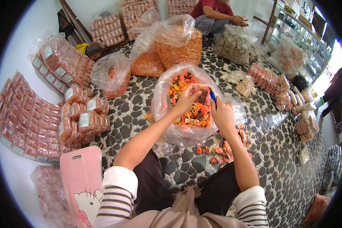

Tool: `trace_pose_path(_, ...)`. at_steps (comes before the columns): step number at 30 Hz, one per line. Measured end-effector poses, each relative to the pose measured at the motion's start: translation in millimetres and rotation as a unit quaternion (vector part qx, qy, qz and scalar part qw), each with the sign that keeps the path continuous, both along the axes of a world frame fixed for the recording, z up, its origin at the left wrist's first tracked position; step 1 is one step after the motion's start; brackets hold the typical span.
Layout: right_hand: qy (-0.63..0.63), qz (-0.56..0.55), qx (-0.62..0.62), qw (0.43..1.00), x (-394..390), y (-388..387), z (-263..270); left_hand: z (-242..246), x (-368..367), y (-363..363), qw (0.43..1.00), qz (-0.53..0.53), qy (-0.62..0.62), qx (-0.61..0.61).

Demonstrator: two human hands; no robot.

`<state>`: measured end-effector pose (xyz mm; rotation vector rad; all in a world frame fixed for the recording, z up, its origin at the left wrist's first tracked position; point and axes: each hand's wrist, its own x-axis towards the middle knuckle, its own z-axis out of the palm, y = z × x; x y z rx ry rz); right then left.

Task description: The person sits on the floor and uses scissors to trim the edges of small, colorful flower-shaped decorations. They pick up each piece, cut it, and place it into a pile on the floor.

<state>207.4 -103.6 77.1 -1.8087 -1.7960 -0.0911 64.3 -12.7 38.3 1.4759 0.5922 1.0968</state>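
Over a large open transparent plastic bag [163, 114], my left hand [188, 99] pinches a small plastic packet [203, 95] with dark brown and pink-orange contents. My right hand [223, 114] grips a slim blue tool [213, 97] with a dark tip, held at the packet's right edge. The tool looks like a cutter, but its blade cannot be made out. Beneath both hands, the bag holds many small curled snack pieces [188, 115] in orange, yellow, red and dark brown. The packet partly hides them.
Torn snack packets [225, 149] lie on the stone-patterned floor between my knees and the bag. Ahead stand big bags of orange snacks [178, 51]. Stacked labelled packs [87, 119] and a pink board [81, 171] are at left. A person [213, 14] squats behind a sack [232, 45].
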Motion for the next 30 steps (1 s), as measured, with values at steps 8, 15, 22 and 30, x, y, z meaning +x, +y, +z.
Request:
trace_pose_path(8, -0.023, 0.02, -0.08, 0.996, -10.3, -2.5, -18.0, 3.2, -6.7, 10.0, 0.99, 0.049, -0.113, -0.063)
trace_pose_path(15, 0.041, 0.028, -0.28, 0.959, 1.2, -1.0, -33.7, 11.3, -18.4, 16.2, 0.97, 0.049, -0.203, -0.123)
trace_pose_path(22, 0.463, 0.041, -0.081, 0.882, 18.9, 25.5, -40.9, -3.3, -2.2, -2.9, 0.992, -0.038, -0.036, -0.111)
trace_pose_path(30, 0.435, 0.027, -0.038, 0.899, 25.2, 27.1, -57.4, -7.0, -6.3, -9.5, 0.987, -0.05, 0.141, 0.063)
